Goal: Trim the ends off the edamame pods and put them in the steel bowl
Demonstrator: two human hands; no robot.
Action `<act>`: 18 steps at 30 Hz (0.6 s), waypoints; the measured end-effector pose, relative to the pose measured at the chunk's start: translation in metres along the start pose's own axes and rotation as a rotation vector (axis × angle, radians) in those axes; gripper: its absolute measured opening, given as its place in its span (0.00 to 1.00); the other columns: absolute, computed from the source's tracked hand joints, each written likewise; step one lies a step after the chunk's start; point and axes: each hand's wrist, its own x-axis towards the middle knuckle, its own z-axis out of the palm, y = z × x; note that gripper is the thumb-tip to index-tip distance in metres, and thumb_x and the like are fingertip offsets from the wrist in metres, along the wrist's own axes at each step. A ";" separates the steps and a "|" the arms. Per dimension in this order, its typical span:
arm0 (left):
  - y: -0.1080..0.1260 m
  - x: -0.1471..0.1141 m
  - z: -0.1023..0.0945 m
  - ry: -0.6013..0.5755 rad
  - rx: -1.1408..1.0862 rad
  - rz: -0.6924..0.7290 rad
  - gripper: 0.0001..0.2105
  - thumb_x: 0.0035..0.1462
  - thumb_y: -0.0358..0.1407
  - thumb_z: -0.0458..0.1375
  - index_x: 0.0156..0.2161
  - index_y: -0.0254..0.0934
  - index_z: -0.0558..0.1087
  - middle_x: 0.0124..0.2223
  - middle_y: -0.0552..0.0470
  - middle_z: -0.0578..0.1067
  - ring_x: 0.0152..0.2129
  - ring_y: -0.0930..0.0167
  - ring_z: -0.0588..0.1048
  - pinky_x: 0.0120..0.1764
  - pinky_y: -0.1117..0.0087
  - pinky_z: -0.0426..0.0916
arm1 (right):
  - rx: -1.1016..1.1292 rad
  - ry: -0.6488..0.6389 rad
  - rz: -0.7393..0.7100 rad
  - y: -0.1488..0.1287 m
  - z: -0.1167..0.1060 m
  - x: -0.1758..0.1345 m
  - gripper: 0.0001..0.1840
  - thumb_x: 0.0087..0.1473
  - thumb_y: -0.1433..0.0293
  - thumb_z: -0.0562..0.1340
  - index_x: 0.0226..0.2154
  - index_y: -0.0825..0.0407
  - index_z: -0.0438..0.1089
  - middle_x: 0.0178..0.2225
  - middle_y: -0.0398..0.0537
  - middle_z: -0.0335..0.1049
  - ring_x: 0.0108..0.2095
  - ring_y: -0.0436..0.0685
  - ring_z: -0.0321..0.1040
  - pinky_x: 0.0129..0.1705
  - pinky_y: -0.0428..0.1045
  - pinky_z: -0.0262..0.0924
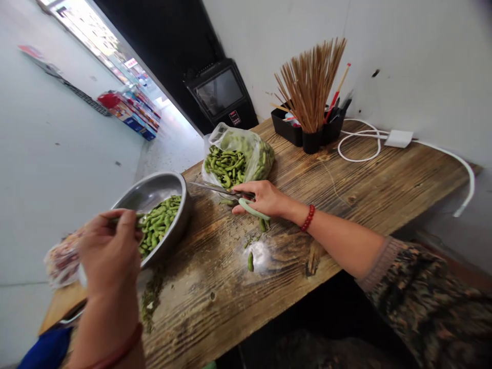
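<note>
My right hand point(261, 197) grips a pair of scissors point(215, 188) with pale green handles, its blades apart and pointing left. Just beyond it stands a clear plastic bag point(251, 141) full of green soybean pods point(226, 164). At the left, over the near rim of a metal bowl point(183, 215), my left hand point(111, 246) is closed with thumb and fingers pinched on a pod, mostly hidden by the fingers. Many pods point(159, 223) lie in the bowl. One loose pod point(250, 261) rests on the wooden table point(215, 307), with another point(263, 225) below my right hand.
Trimmed scraps point(150, 300) lie on the table beside the bowl. A black holder point(286, 128) with wooden skewers point(313, 82) stands at the back, near a white cable point(357, 160). A bag with reddish contents point(63, 256) is at far left. A dark screen device point(221, 95) stands behind.
</note>
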 end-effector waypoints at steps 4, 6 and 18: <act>-0.010 0.023 -0.024 -0.006 0.818 0.311 0.09 0.51 0.44 0.60 0.33 0.42 0.70 0.28 0.55 0.64 0.32 0.65 0.68 0.34 0.67 0.63 | 0.028 0.070 0.033 0.001 -0.007 0.004 0.29 0.42 0.57 0.71 0.46 0.53 0.74 0.34 0.46 0.73 0.34 0.51 0.68 0.39 0.47 0.61; -0.014 0.019 -0.019 -0.170 0.842 0.472 0.08 0.53 0.44 0.59 0.36 0.44 0.71 0.35 0.53 0.69 0.38 0.60 0.68 0.37 0.64 0.64 | 0.060 0.109 0.054 0.001 -0.011 0.007 0.29 0.42 0.58 0.70 0.47 0.54 0.73 0.33 0.45 0.73 0.33 0.51 0.68 0.39 0.46 0.61; -0.006 -0.105 0.074 -0.996 0.727 0.410 0.13 0.56 0.43 0.56 0.25 0.39 0.68 0.26 0.52 0.70 0.23 0.69 0.69 0.28 0.69 0.58 | 0.139 0.228 0.018 0.002 -0.021 0.014 0.23 0.45 0.60 0.69 0.44 0.54 0.74 0.32 0.41 0.71 0.32 0.47 0.64 0.38 0.44 0.59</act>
